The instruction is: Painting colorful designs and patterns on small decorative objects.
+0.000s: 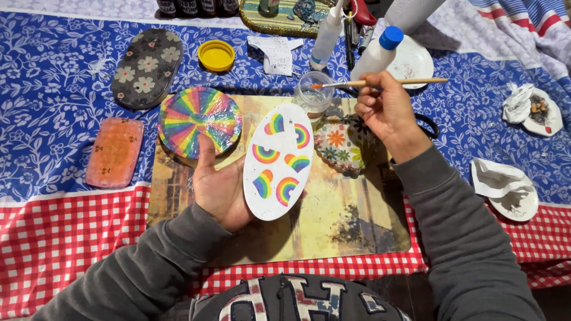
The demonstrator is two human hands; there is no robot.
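Left hand [221, 189] cradles white rainbow-heart oval plaque [278, 161]; right hand [386, 110], grip clenched, holds paintbrush [380, 82] by white blue-capped bottle [378, 53].

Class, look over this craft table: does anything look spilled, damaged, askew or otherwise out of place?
Little stands out. A yellow lid lies loose on the cloth with no jar beside it, and crumpled tissues sit on the white dishes at the right. The left hand holds the white oval plaque tilted; the right hand holds a paintbrush over the water cup.

A yellow lid [216, 56] lies beside a dark flowered oval [146, 68] and an orange plaque [115, 152].
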